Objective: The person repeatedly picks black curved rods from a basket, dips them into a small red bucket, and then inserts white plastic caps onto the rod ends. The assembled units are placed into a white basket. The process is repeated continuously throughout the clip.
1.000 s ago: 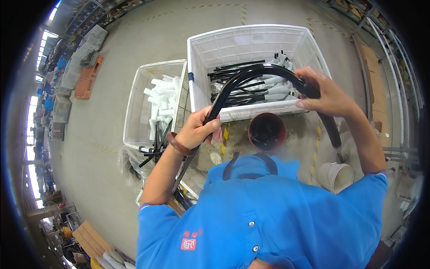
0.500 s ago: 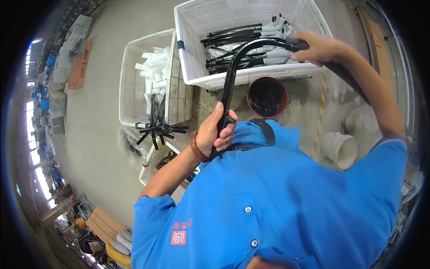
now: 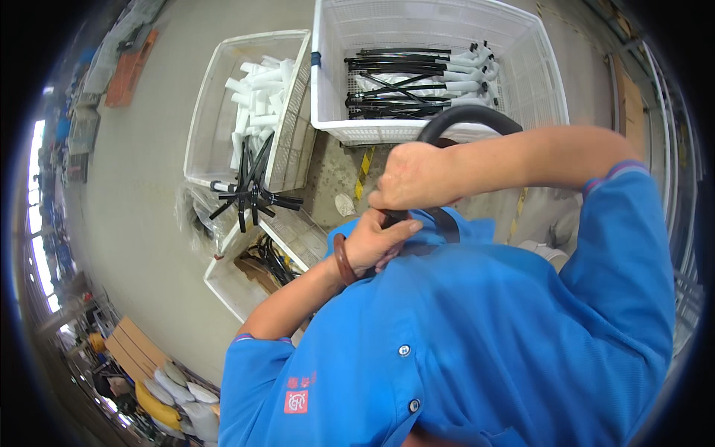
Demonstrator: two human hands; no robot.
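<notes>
A bent black tube (image 3: 477, 115) arches up behind my right forearm, its thick dark section showing above the wrist. My right hand (image 3: 411, 179) is closed around it in front of my waist, knuckles upward. Just below, my left hand (image 3: 371, 242), with a brown bracelet at the wrist, has its fingers wrapped round the tube's lower part, thumb pointing right. The two hands nearly touch, and they hide most of the tube between them. The tube's lower end cannot be made out against my blue shirt.
Ahead stands a large white crate (image 3: 439, 134) with several black tubes, partly wrapped in white. Left of it, another white crate (image 3: 195, 141) holds white sleeves and black tubes sticking out. A lower crate (image 3: 231, 294) with black parts sits near my left forearm.
My right hand has come down and left from the tube's far end to just above my left hand. The tube's arch now shows behind my right forearm. The view has shifted slightly.
</notes>
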